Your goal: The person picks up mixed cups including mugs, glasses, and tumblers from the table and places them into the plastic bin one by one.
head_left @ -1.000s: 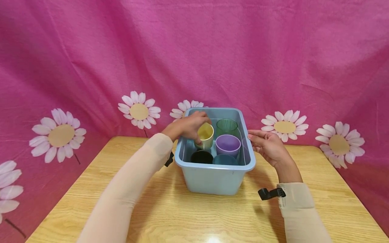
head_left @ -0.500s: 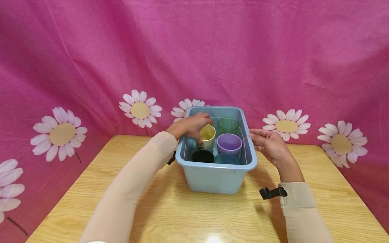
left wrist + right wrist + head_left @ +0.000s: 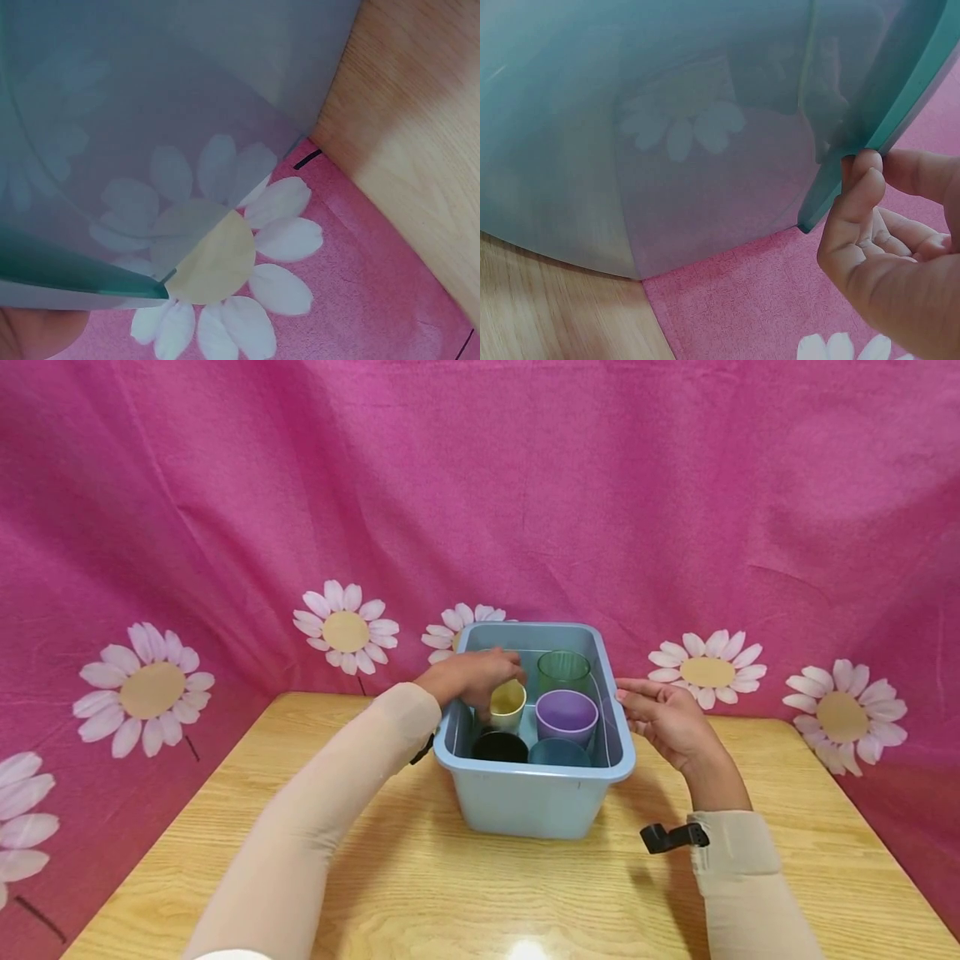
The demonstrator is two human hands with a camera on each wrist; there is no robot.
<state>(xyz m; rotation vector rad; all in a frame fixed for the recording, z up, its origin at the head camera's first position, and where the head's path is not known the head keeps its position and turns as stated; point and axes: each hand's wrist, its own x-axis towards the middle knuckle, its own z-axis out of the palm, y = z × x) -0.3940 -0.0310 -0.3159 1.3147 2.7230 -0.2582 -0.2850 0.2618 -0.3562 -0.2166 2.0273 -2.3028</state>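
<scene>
A light blue plastic tub stands on the table with several cups inside. My left hand reaches over its left rim and holds a yellow cup, thumb near me and fingers at the far side. Just in front of that cup is a black cup. Along the right half sit a green ribbed glass, a purple cup and a blue cup. My right hand pinches the tub's right rim; the right wrist view shows the fingertips at its edge.
The wooden table carries the tub near its back edge. A pink cloth with printed daisies hangs behind and at both sides. A black wrist mount sits on my right sleeve.
My left hand has lowered the yellow cup deeper into the tub, behind the black cup. The tub shifted slightly right in view at first. My right hand keeps its hold on the rim.
</scene>
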